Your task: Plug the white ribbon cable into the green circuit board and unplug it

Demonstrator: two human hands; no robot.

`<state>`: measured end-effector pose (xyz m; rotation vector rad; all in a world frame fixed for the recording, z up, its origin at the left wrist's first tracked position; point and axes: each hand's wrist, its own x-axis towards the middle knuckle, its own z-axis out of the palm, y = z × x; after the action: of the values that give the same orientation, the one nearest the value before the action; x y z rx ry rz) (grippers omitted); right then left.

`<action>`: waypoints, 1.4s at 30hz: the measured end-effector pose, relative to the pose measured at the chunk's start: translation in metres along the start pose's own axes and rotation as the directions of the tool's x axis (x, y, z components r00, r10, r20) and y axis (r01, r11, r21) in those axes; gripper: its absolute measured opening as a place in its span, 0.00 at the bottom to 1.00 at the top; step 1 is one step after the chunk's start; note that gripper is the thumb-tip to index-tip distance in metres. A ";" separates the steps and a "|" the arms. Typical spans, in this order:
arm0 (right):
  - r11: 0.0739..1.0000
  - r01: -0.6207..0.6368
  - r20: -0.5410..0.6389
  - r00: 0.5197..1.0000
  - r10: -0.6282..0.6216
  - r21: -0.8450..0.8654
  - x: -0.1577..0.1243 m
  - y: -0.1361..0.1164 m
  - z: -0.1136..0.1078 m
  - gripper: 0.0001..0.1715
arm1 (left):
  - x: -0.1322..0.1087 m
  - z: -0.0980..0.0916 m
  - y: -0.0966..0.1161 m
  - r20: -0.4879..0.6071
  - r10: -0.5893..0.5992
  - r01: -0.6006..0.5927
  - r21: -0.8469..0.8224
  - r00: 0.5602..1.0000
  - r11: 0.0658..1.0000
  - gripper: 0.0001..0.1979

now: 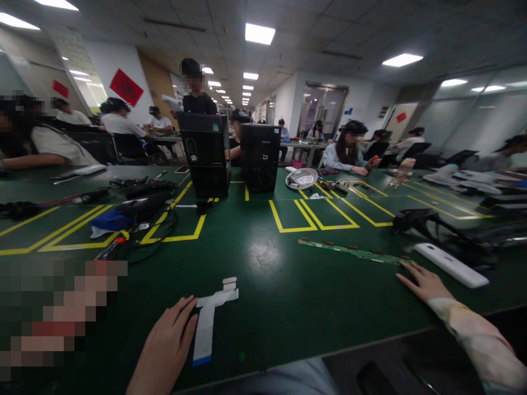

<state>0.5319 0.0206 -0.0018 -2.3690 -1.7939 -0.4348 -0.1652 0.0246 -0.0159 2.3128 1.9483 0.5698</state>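
Note:
A white flat ribbon cable [205, 332] with a blue end lies folded on the green tabletop. Beside it, my left hand [168, 340] rests with fingers stretched out, the fingertips at the cable's folded upper part. Farther right, a long narrow green circuit board [349, 251] lies slantwise on the table. The fingertips of my right hand [426, 282] meet the board's near right end, with the fingers apart and nothing gripped. Just beyond that hand lies a long white plastic piece [450, 265].
Two black computer towers [208, 156] stand at the table's far side, near a round white basket [302, 179]. Dark cables and tools, with a blue piece [109, 220], lie left. Black parts [440, 233] lie right. Yellow tape marks the surface; several people sit around.

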 end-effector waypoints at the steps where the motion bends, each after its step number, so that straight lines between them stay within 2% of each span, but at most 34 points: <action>1: 1.000 0.014 0.027 1.000 -0.014 0.010 0.004 -0.006 0.004 0.41 | 0.000 0.000 0.001 -0.006 -0.001 0.001 0.000 1.000 1.000 0.28; 5: 0.996 0.069 0.090 0.993 -0.073 0.051 0.019 -0.049 0.019 0.43 | 0.001 -0.003 0.006 -0.055 0.022 -0.022 -0.003 0.998 1.000 0.27; 9: 0.975 0.184 0.078 0.978 -0.194 0.124 0.026 -0.115 0.015 0.42 | 0.001 -0.006 0.010 -0.059 0.008 -0.007 0.002 0.998 1.000 0.27; 13: 0.909 0.367 0.011 0.927 -0.376 0.196 0.024 -0.182 0.001 0.41 | 0.001 -0.007 0.011 -0.047 -0.001 0.000 -0.006 0.999 1.000 0.26; 16: 0.865 0.454 -0.036 0.888 -0.458 0.212 0.019 -0.225 -0.004 0.40 | 0.000 -0.007 0.011 -0.064 0.011 -0.012 -0.016 0.998 1.000 0.25; 22: 0.779 0.574 -0.116 0.817 -0.565 0.252 0.001 -0.290 -0.013 0.39 | 0.000 -0.007 0.013 -0.068 -0.001 -0.001 -0.020 0.998 1.000 0.25; 25: 0.762 0.596 -0.123 0.801 -0.585 0.253 -0.004 -0.306 -0.021 0.39 | -0.001 -0.008 0.013 -0.056 0.001 -0.002 -0.018 0.998 1.000 0.26; 30: 0.775 0.564 -0.156 0.825 -0.543 0.284 0.003 -0.313 -0.033 0.32 | 0.000 -0.012 0.018 -0.080 0.023 -0.023 -0.007 0.997 1.000 0.23; 31: 0.759 0.580 -0.168 0.814 -0.556 0.296 0.005 -0.314 -0.034 0.31 | 0.001 -0.013 0.022 -0.093 0.033 -0.033 -0.002 0.995 0.999 0.23; 35: 0.640 0.680 -0.164 0.721 -0.674 0.358 0.012 -0.329 -0.029 0.29 | 0.006 -0.015 0.048 -0.103 0.125 -0.126 0.002 0.987 0.992 0.20; 38: 0.631 0.668 -0.110 0.716 -0.689 0.394 0.013 -0.341 -0.023 0.31 | 0.013 -0.012 0.068 -0.071 0.213 -0.213 0.009 0.974 0.977 0.20; 42: 0.628 0.663 -0.068 0.708 -0.703 0.408 0.012 -0.348 -0.023 0.35 | 0.020 -0.009 0.081 -0.020 0.222 -0.221 0.066 0.975 0.973 0.20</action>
<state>0.1983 0.1226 0.0019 -1.3743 -2.5082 0.0140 -0.0889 0.0266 0.0203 2.5957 1.7549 0.5660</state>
